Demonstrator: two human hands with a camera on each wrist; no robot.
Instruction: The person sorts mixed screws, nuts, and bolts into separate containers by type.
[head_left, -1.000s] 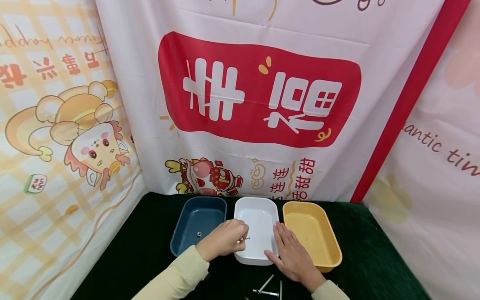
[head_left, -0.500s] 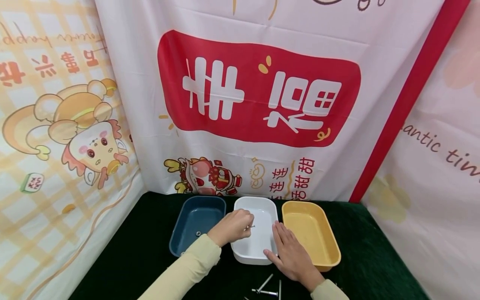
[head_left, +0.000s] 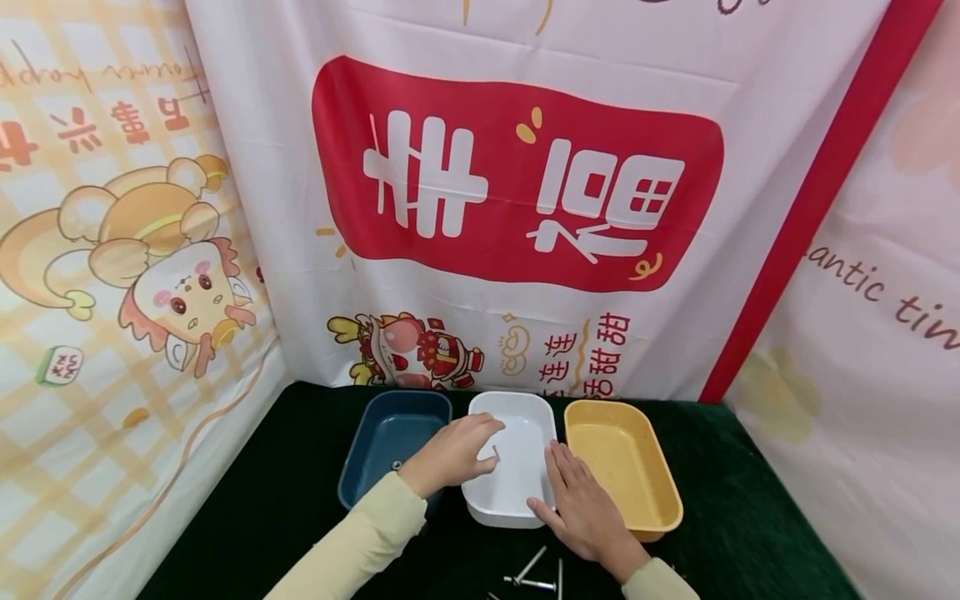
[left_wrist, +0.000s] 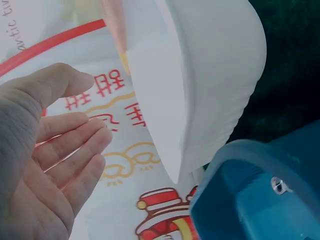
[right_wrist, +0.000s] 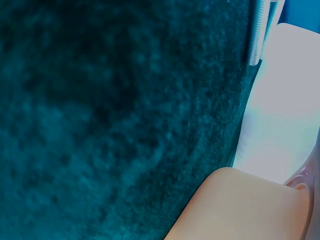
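Observation:
My left hand (head_left: 453,450) hovers over the white tray (head_left: 517,500), thumb and fingers apart. In the left wrist view the palm of this left hand (left_wrist: 55,155) shows nothing in it. A small screw (head_left: 496,452) appears just past the thumb, over the white tray; whether it is in the air or lying on the bottom, I cannot tell. My right hand (head_left: 585,504) rests against the white tray's right side with its fingers extended. Only a sliver of it shows at the edge of the right wrist view.
A blue tray (head_left: 412,425) stands to the left, a metal nut (head_left: 397,466) inside. The yellow tray (head_left: 622,458) stands to the right. Several long bolts (head_left: 536,585) lie on the dark green cloth (head_left: 750,500) in front. A printed curtain (head_left: 517,192) hangs behind.
My left hand moved right and up over the white tray with the screw pinched in it, then its fingers spread and let the screw go. The right hand stayed in place.

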